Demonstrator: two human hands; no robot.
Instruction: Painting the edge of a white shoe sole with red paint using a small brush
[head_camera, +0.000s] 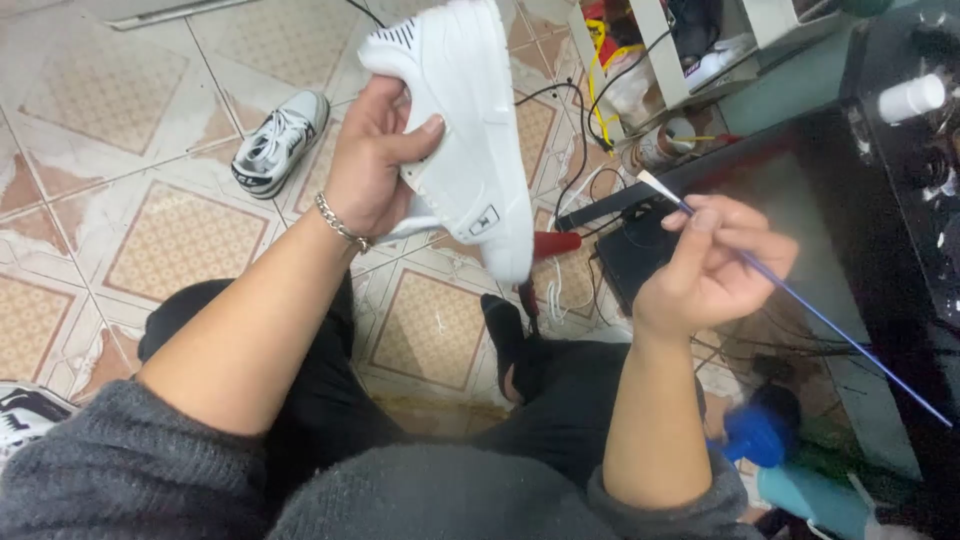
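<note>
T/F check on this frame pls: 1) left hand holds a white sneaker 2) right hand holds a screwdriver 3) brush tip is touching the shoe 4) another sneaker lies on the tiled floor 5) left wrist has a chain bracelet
1) True. The left hand grips the white sneaker, raised above the lap.
2) False. The right hand holds a thin blue-handled paintbrush.
3) False. The brush tip points toward the shoe but stands apart from it.
4) True. A grey-and-white sneaker lies on the tiled floor.
5) True. A silver chain bracelet circles the left wrist.
</note>
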